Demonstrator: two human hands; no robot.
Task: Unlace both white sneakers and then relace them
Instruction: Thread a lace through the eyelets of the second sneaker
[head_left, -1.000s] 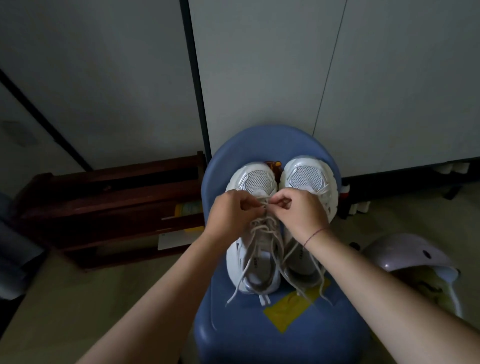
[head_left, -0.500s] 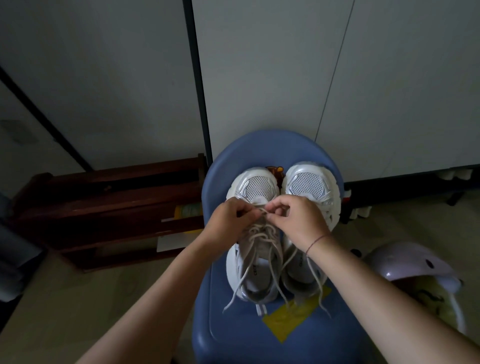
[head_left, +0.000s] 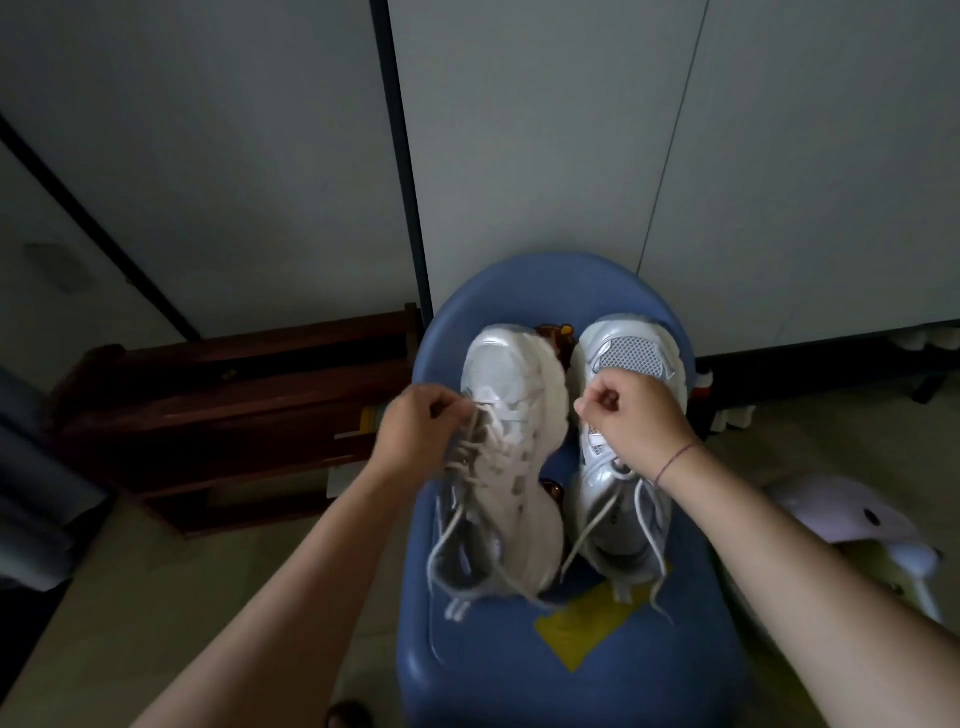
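Two white sneakers lie on a blue plastic stool (head_left: 519, 670). The left sneaker (head_left: 519, 467) is tipped onto its side, its sole turned to the right. My left hand (head_left: 418, 434) pinches its grey-white lace (head_left: 470, 439) near the toe end, and loose lace ends trail toward the heel. The right sneaker (head_left: 631, 356) stands upright, mesh toe pointing away, with its lace ends hanging over the stool. Above its tongue my right hand (head_left: 636, 423) is curled into a fist; no lace shows in it.
A dark wooden rack (head_left: 234, 410) stands on the floor to the left of the stool. A lilac and white plastic object (head_left: 841, 512) lies at the right. Pale cabinet doors (head_left: 545, 156) rise just behind. A yellow patch (head_left: 587, 629) marks the stool's seat.
My hands, which met over the left sneaker's lace, have drawn apart. The left sneaker has rolled from upright onto its side. My right hand now sits over the right sneaker.
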